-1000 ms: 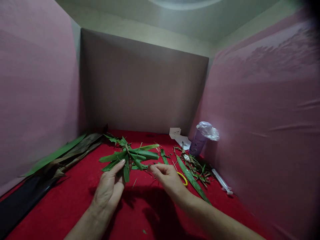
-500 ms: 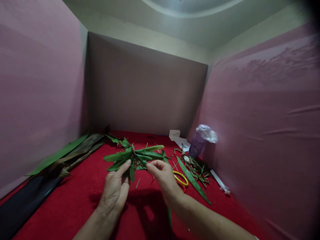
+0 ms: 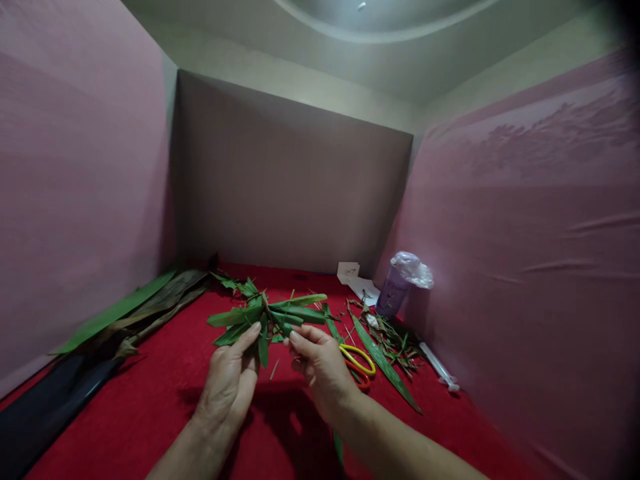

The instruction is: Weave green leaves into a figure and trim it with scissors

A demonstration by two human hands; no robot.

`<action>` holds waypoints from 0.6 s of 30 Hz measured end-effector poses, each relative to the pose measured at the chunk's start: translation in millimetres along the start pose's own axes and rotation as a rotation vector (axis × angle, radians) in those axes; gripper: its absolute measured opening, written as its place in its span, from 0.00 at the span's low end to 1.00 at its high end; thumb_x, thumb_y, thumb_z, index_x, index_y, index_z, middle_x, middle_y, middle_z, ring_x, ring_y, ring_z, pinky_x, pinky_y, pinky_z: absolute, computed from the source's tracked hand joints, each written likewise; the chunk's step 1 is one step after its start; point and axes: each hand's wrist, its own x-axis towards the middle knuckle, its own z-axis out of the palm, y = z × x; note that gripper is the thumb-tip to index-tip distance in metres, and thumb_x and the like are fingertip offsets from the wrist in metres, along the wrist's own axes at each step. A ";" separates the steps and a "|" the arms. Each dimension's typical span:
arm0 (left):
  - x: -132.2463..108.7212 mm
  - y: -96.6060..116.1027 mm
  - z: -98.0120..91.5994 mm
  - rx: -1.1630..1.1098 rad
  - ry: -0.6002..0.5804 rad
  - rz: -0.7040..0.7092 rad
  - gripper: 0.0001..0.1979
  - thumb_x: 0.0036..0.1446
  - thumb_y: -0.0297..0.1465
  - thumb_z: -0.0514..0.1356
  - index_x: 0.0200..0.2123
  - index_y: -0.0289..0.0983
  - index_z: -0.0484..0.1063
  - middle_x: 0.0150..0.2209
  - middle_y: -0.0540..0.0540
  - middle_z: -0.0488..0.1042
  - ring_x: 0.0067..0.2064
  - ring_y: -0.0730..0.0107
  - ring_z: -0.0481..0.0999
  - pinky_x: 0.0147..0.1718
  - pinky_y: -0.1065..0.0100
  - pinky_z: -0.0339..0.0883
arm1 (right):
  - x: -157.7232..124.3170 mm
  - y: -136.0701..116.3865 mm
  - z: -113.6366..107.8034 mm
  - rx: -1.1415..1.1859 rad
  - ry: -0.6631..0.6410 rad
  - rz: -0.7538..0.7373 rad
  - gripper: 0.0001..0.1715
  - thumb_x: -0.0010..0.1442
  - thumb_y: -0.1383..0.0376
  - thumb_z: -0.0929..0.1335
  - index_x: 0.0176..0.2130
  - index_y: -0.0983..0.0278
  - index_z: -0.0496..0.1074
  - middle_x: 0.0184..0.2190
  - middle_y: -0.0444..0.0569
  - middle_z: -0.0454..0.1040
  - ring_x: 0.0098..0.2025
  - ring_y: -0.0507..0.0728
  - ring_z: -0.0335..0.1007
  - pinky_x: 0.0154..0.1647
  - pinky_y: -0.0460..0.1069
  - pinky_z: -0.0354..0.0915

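Note:
My left hand (image 3: pixel 231 373) is closed on a bundle of folded green leaves (image 3: pixel 295 311), its thumb pressed against the lower middle. The strips spread out to both sides from a brown stem (image 3: pixel 265 303) that stands up in the centre. At the lower right of the bundle my right hand (image 3: pixel 323 367) pinches a leaf tip between thumb and forefinger. Just beyond that hand lie scissors (image 3: pixel 361 360) with one yellow and one red handle loop, their blades hidden.
Right side: a long leaf (image 3: pixel 385 363), a heap of twigs (image 3: pixel 397 340), a plastic syringe (image 3: pixel 439 367) and a purple cup (image 3: pixel 393 293) with clear film on top. White papers (image 3: pixel 363 291) lie behind. Large leaves (image 3: pixel 120 317) and a dark sheet (image 3: pixel 55 407) line the left of the red cloth (image 3: pixel 150 400).
My right hand has shifted slightly left and down along the bundle, uncovering more of the red scissor loop. The left hand keeps its hold in the same place.

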 end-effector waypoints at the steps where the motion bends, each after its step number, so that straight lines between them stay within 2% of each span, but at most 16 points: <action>1: 0.7 -0.4 -0.4 0.001 -0.002 0.000 0.11 0.51 0.13 0.56 0.25 0.29 0.75 0.25 0.44 0.79 0.27 0.74 0.77 0.28 0.77 0.74 | -0.1 0.1 0.2 0.023 0.003 0.012 0.16 0.39 0.64 0.76 0.30 0.68 0.72 0.24 0.45 0.72 0.27 0.48 0.64 0.24 0.41 0.55; 11: 0.6 -0.3 -3.4 -0.034 -0.103 -0.100 0.10 0.54 0.16 0.54 0.31 0.30 0.74 0.30 0.43 0.79 0.29 0.72 0.77 0.28 0.73 0.74 | 9.7 -5.0 -5.4 0.054 0.042 0.007 0.16 0.40 0.64 0.75 0.31 0.67 0.72 0.24 0.44 0.71 0.24 0.47 0.62 0.21 0.40 0.54; 16: -2.7 2.5 -2.7 -0.071 -0.207 -0.090 0.08 0.57 0.26 0.54 0.33 0.33 0.73 0.35 0.41 0.78 0.34 0.64 0.77 0.31 0.64 0.73 | 22.4 -19.7 -18.2 0.079 0.024 -0.073 0.16 0.39 0.63 0.75 0.31 0.66 0.72 0.25 0.43 0.70 0.25 0.48 0.63 0.23 0.41 0.58; 18: -1.9 4.2 -4.0 -0.048 -0.196 -0.077 0.08 0.58 0.29 0.54 0.31 0.35 0.72 0.34 0.42 0.77 0.34 0.65 0.77 0.32 0.64 0.72 | 27.7 -24.4 -24.7 0.080 0.015 -0.093 0.17 0.40 0.63 0.75 0.31 0.67 0.72 0.26 0.43 0.70 0.25 0.48 0.64 0.22 0.42 0.58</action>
